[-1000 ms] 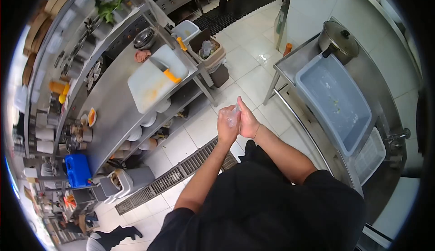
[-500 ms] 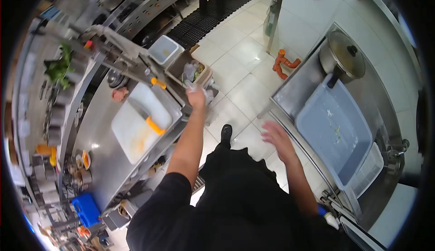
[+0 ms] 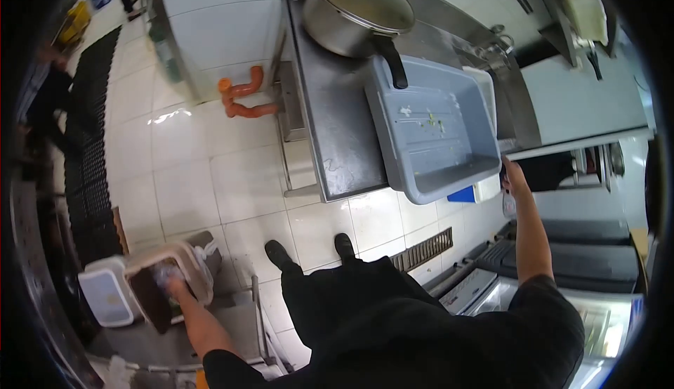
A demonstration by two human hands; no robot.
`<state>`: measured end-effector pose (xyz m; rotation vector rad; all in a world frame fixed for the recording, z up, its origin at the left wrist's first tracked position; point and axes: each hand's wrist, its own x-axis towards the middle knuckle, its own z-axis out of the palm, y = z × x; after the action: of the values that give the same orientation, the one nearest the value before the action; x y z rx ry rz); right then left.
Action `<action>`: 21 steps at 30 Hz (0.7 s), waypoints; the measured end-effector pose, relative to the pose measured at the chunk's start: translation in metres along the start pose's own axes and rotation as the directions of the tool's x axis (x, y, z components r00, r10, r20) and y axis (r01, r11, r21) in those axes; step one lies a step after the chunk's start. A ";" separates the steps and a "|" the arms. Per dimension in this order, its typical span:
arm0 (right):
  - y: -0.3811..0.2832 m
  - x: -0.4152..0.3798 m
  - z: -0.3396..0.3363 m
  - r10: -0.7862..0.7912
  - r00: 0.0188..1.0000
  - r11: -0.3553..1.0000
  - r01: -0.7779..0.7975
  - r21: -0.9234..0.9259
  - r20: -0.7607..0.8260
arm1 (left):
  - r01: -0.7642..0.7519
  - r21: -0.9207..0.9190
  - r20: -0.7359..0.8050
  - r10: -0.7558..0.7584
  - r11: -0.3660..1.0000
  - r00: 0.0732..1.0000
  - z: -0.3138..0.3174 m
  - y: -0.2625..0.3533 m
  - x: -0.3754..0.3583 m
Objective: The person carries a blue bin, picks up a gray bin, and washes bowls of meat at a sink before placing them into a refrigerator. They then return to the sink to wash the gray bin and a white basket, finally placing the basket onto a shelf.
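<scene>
My left hand (image 3: 177, 289) reaches down into a beige waste bin (image 3: 203, 276) at the lower left. Crumpled clear plastic (image 3: 166, 274) lies right at its fingers, which are blurred and partly hidden. On the right, my right hand (image 3: 516, 180) is stretched out beside the near right corner of a grey plastic tub (image 3: 449, 147). Its fingers point away from me and overlap a dark patch; I cannot tell whether they grip anything. White and green food scraps (image 3: 432, 123) are scattered over the tub's bottom.
A lidded pot (image 3: 354, 13) with a black handle stands on the steel table (image 3: 337, 157) behind the tub. Beside the bin is a white container (image 3: 107, 292). Orange pipes (image 3: 246, 94) rise by the wall. A person (image 3: 53, 101) stands near the black mat (image 3: 90, 178), far left.
My view has swung right, toward the tub. My left hand, earlier holding clear plastic near the bin, is now inside it. My right hand has moved out beside the tub.
</scene>
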<state>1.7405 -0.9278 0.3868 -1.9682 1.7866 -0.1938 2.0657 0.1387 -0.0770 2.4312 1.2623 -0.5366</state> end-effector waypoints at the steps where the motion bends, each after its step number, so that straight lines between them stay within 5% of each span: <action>1: -0.004 0.004 0.004 0.005 0.999 0.997 -0.009 0.077 0.051 | 0.082 0.008 0.008 -0.082 0.997 0.997 0.001 -0.001 0.003; 4: -0.035 -0.008 0.030 -0.139 0.984 0.960 0.107 -0.259 -0.111 | 0.198 0.015 0.011 -0.198 0.980 0.980 -0.012 0.020 -0.013; 6: -0.031 0.017 0.041 -0.192 0.970 0.941 0.140 -0.307 -0.149 | 0.248 -0.294 0.111 -0.224 0.923 0.968 -0.026 0.034 -0.024; 7: -0.021 0.039 0.046 -0.216 0.965 0.931 0.158 -0.328 -0.148 | 0.287 -0.562 0.218 -0.196 0.776 0.956 -0.022 0.023 -0.022; 8: -0.018 0.058 0.051 -0.249 0.958 0.919 0.187 -0.348 -0.145 | 0.331 -0.771 0.310 -0.134 0.544 0.941 -0.022 0.015 -0.023; 11: -0.043 0.070 0.056 -0.245 0.968 0.886 0.197 -0.420 -0.061 | 0.321 -0.874 0.419 0.230 0.365 0.879 -0.059 0.001 -0.043; 14: -0.032 0.129 0.065 -0.302 0.953 0.859 0.259 -0.442 -0.028 | 0.199 -0.865 0.372 0.322 0.461 0.870 -0.087 0.013 -0.088; 17: -0.028 0.154 0.056 -0.285 0.954 0.886 0.300 -0.354 0.094 | 0.002 -0.398 0.178 0.075 0.917 0.981 -0.118 0.049 -0.133; 20: -0.023 0.146 0.042 -0.273 0.931 0.917 0.327 -0.226 0.243 | 0.072 0.282 -0.144 -0.032 0.957 0.989 -0.134 0.074 -0.177; 21: -0.025 0.134 0.029 -0.248 0.913 0.932 0.317 -0.177 0.325 | 0.048 0.327 -0.193 0.017 0.944 0.981 -0.140 0.081 -0.189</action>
<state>1.7937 -1.0496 0.3439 -2.2748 1.3744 0.2168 2.0561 0.0282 0.1460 2.8131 1.3617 -0.5676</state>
